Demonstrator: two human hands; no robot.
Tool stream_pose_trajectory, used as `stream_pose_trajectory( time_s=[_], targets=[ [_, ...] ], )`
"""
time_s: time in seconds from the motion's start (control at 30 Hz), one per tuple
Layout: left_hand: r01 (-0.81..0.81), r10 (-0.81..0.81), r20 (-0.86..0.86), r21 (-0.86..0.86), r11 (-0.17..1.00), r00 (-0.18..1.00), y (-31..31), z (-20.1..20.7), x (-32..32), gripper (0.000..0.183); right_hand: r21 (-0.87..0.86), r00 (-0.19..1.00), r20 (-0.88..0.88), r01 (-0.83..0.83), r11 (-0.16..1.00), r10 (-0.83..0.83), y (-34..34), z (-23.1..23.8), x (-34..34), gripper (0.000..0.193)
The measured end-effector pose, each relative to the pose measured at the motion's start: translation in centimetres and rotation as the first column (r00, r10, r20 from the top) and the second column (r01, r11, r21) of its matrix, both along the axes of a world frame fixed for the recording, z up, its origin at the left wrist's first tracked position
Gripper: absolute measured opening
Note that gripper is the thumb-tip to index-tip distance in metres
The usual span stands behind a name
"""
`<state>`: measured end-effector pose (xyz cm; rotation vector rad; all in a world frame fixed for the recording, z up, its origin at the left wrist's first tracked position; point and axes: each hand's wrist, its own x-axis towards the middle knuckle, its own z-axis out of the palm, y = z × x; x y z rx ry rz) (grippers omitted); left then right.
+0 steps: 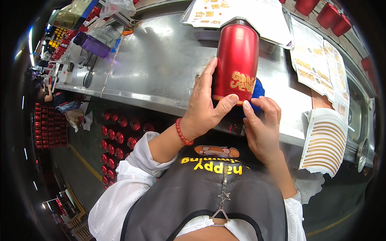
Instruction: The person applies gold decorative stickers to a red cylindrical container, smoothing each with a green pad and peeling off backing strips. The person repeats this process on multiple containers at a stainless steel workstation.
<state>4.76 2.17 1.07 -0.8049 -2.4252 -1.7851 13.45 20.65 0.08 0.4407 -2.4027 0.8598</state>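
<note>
A: Where is the flask?

B: A red metal flask (pixel 236 60) lies on the steel worktop (pixel 161 64). The left hand (pixel 205 104) wraps it, fingers spread, thumb by its base.

A: And the right hand?

B: The right hand (pixel 261 124) pinches a blue cloth (pixel 257 90) at the base.

A: How far along?

B: A gold emblem (pixel 242 82) is already on; unused gold strips (pixel 325 140) remain alongside, so the trim likely isn't finished.
</note>
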Motion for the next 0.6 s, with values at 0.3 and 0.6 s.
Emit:
stream_pose_trajectory(
  time_s=[0.3,0.6],
  targets=[
    [0.071,-0.075,0.082,0.06,0.996,0.994,-0.49,0.15,-0.25,0.088,-0.004,1.0,0.005,-0.004,1.0,0.004,-0.07,0.11,0.05,0.064],
    [0.065,-0.107,0.203,0.204,0.977,0.973,-0.22,0.16,-0.28,0.089,-0.015,1.0,0.003,-0.003,1.0,0.004,-0.08,0.02,0.03,0.065]
  ],
)
